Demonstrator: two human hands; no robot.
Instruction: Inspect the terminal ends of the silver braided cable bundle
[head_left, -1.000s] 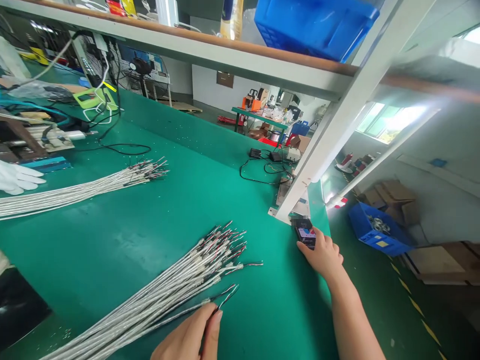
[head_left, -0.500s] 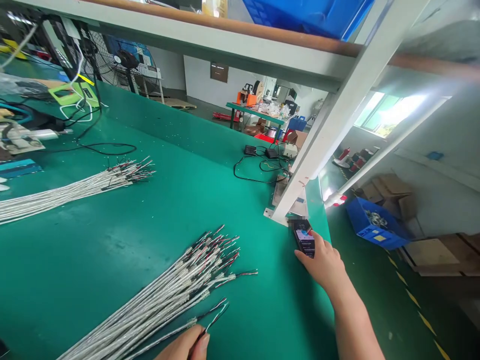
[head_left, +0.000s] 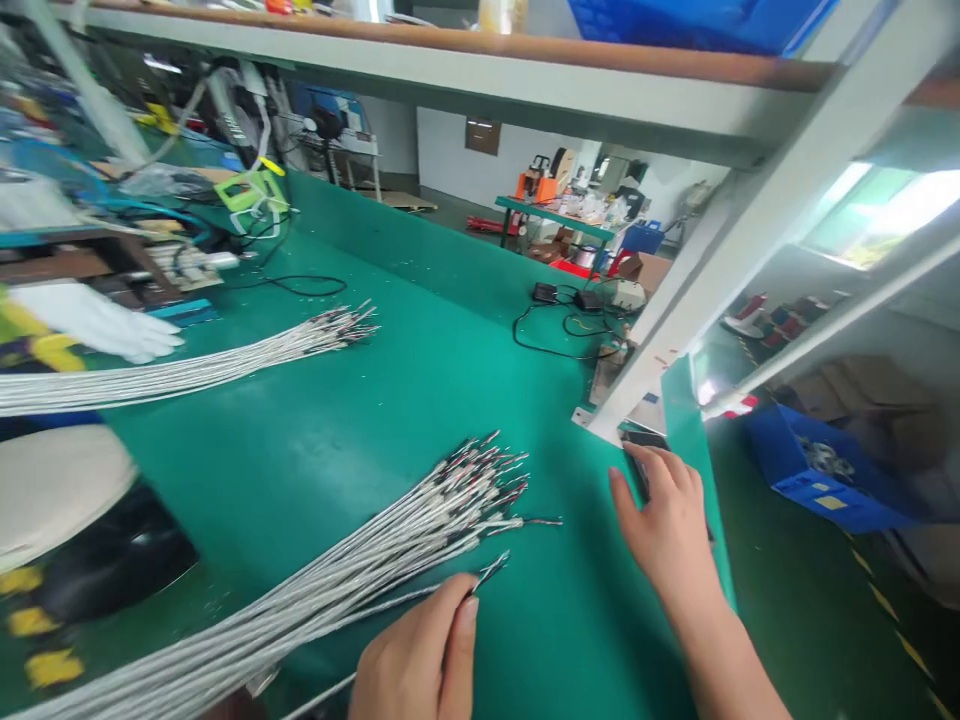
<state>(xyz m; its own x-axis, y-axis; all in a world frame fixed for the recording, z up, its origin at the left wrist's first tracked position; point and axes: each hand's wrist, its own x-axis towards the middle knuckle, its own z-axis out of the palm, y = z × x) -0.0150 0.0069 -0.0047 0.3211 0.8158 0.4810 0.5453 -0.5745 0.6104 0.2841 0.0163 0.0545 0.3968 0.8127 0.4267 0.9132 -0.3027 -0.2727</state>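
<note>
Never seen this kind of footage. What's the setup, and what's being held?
No machine: just a person's two bare hands. One head-worn camera looks forward and down at them. On the flat green tabletop lie a near bundle of long white cables with stripped ends and a similar far bundle. The left hand pinches thin dark-and-pale wire ends between thumb and finger. The right hand is over a flat black object, mostly hidden, beside the foot of a white metal post.

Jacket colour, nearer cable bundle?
Whitish on the nearer cable bundle; best seen in the head view.
</note>
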